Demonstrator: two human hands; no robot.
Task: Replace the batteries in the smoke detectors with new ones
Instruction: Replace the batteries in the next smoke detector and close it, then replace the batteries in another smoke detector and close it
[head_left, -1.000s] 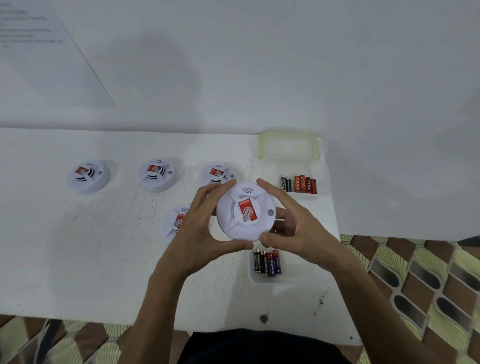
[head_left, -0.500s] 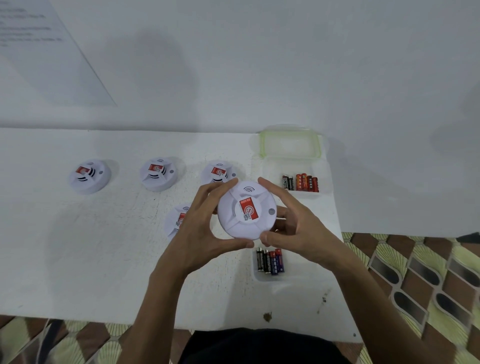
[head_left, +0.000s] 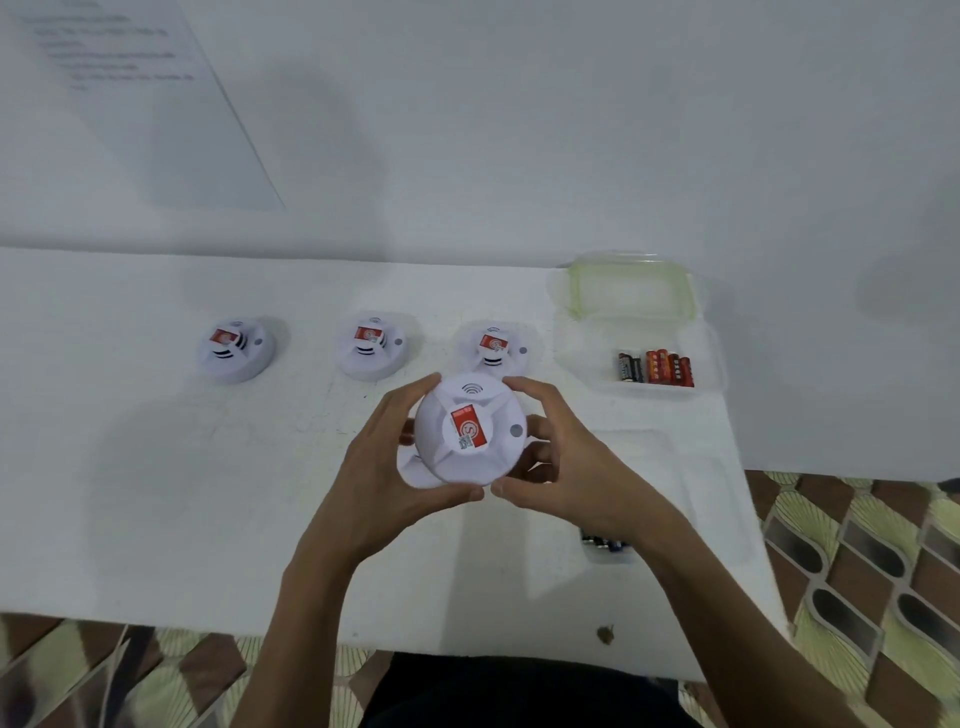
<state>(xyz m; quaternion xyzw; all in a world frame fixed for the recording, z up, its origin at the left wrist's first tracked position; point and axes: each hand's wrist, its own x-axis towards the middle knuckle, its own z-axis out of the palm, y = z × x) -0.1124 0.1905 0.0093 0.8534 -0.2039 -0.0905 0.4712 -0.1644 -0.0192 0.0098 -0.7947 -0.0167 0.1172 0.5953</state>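
Observation:
A round white smoke detector (head_left: 470, 434) with a red label is held above the white table (head_left: 156, 493). My left hand (head_left: 384, 467) grips its left rim and my right hand (head_left: 566, 462) grips its right rim, thumbs meeting at its near edge. Another detector (head_left: 415, 470) lies mostly hidden beneath it. Three more detectors stand in a row behind: the left detector (head_left: 236, 348), the middle detector (head_left: 371, 344) and the right detector (head_left: 496, 345). Red and black batteries (head_left: 657, 368) lie in a clear container (head_left: 587, 358). Dark batteries (head_left: 605, 541) show beside my right wrist.
A clear lid with a green rim (head_left: 631, 286) lies behind the battery container. The table's right edge (head_left: 753, 519) drops to a patterned floor (head_left: 857, 571). A white wall with a sheet of paper (head_left: 119, 104) rises behind the table.
Both hands have kept hold of the detector and turned it slightly. The view has shifted, so my right forearm now covers most of the near batteries.

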